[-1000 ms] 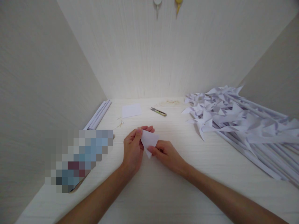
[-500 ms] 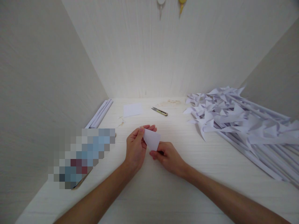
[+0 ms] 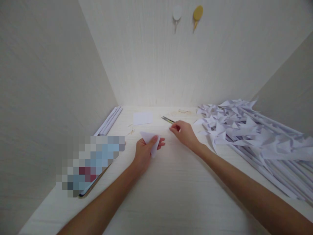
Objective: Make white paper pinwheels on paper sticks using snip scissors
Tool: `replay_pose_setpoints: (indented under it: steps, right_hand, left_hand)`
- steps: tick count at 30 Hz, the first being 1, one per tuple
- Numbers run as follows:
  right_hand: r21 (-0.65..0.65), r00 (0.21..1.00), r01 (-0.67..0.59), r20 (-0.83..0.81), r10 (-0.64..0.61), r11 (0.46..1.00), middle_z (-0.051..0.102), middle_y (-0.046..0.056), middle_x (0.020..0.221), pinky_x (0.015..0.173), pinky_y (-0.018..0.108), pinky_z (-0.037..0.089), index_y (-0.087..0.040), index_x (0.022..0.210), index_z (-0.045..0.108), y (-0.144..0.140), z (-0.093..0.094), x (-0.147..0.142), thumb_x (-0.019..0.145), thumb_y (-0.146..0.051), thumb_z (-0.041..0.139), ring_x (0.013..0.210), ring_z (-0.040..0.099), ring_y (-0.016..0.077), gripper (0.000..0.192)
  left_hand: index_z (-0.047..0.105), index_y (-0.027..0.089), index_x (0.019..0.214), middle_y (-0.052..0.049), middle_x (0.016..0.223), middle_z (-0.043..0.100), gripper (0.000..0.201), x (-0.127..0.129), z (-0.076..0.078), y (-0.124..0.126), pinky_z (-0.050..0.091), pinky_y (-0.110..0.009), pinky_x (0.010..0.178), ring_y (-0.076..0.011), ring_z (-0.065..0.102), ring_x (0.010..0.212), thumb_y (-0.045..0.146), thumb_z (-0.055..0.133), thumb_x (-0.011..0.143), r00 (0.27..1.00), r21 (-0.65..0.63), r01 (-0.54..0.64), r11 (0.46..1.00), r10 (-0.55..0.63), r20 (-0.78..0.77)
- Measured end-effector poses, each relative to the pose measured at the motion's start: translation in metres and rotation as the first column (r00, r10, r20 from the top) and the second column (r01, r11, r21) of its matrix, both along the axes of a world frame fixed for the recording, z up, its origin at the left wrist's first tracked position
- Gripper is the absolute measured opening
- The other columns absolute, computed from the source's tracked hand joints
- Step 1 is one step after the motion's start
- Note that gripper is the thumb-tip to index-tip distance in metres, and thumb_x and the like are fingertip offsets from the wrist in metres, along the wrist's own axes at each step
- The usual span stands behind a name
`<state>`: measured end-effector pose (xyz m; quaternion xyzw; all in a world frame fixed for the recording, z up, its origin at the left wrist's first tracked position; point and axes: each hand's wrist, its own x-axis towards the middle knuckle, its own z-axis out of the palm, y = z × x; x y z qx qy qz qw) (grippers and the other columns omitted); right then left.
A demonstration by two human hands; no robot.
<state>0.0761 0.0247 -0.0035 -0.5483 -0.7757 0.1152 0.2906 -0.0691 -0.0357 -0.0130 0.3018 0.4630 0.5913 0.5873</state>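
Observation:
My left hand (image 3: 144,151) pinches a small folded white paper (image 3: 149,139) between thumb and fingers, just above the pale table (image 3: 171,189). My right hand (image 3: 185,132) has reached toward the back of the table. Its fingertips touch the handle of a small pair of thread snips (image 3: 167,119) lying there. Whether the fingers have closed around the snips is not clear.
A square white sheet (image 3: 142,118) lies behind my left hand. Rolled paper sticks (image 3: 109,120) lie along the left wall. A large heap of white paper pinwheels on sticks (image 3: 254,133) fills the right side. A blurred flat object (image 3: 90,164) sits at the left. Two hooks (image 3: 187,14) hang on the back wall.
My right hand let go of the folded paper and moved back and right to the snips. My left hand now holds the paper alone. The view tilted upward a little.

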Motion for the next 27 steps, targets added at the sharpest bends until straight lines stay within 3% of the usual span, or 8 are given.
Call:
replay_pose_setpoints:
  steps: [3,6,15,20,27]
  right_hand:
    - [0.061,0.949,0.122,0.284,-0.135,0.991,0.055,0.015,0.099,0.070,0.032,0.039,-0.011,0.096,0.054,0.036,-0.003,-0.007,0.077,-0.029,0.051,0.088,0.050,0.0235,0.027]
    - [0.008,0.896,0.205,0.401,-0.191,0.979,0.052,0.019,0.106,0.073,0.037,0.039,-0.008,0.103,0.049,0.053,-0.010,-0.018,0.080,-0.033,0.046,0.098,0.046,0.0287,0.034]
    - [-0.083,0.847,0.257,0.499,-0.183,0.963,0.049,0.025,0.108,0.074,0.037,0.039,0.001,0.107,0.044,0.060,-0.015,-0.026,0.084,-0.024,0.037,0.101,0.045,0.0302,0.034]
    - [-0.117,0.835,0.213,0.537,-0.118,0.970,0.052,0.025,0.103,0.075,0.034,0.039,0.000,0.102,0.048,0.054,-0.010,-0.025,0.083,-0.011,0.035,0.097,0.049,0.0279,0.026]
    - [-0.126,0.855,0.174,0.512,-0.086,0.977,0.052,0.024,0.101,0.069,0.031,0.040,-0.001,0.101,0.047,0.034,0.003,-0.026,0.075,0.005,0.027,0.089,0.055,0.0251,0.033]
  left_hand:
    - [0.062,0.011,0.069,-0.007,0.070,0.068,0.023,-0.003,-0.003,0.004,0.042,-0.021,0.051,-0.0090,0.056,0.050,0.032,0.065,0.060,0.999,0.011,-0.006,1.000,0.006,-0.043]
    - [0.061,0.011,0.065,-0.006,0.068,0.067,0.023,-0.003,-0.004,0.004,0.038,-0.020,0.046,-0.0069,0.052,0.046,0.034,0.062,0.062,0.999,0.024,-0.004,1.000,0.006,-0.051]
    - [0.059,0.011,0.062,-0.005,0.065,0.066,0.023,-0.002,-0.005,0.001,0.034,-0.019,0.042,-0.0051,0.047,0.042,0.033,0.059,0.066,0.998,0.068,0.051,0.996,-0.048,-0.051]
    - [0.061,0.011,0.063,-0.005,0.067,0.066,0.022,-0.004,-0.005,0.001,0.037,-0.020,0.045,-0.0059,0.049,0.044,0.033,0.060,0.064,0.995,0.065,0.062,0.996,-0.057,-0.077]
    - [0.061,0.010,0.064,-0.006,0.066,0.066,0.021,-0.005,-0.008,0.004,0.040,-0.020,0.046,-0.0065,0.051,0.045,0.031,0.062,0.063,0.998,0.068,0.019,0.998,-0.015,-0.062]
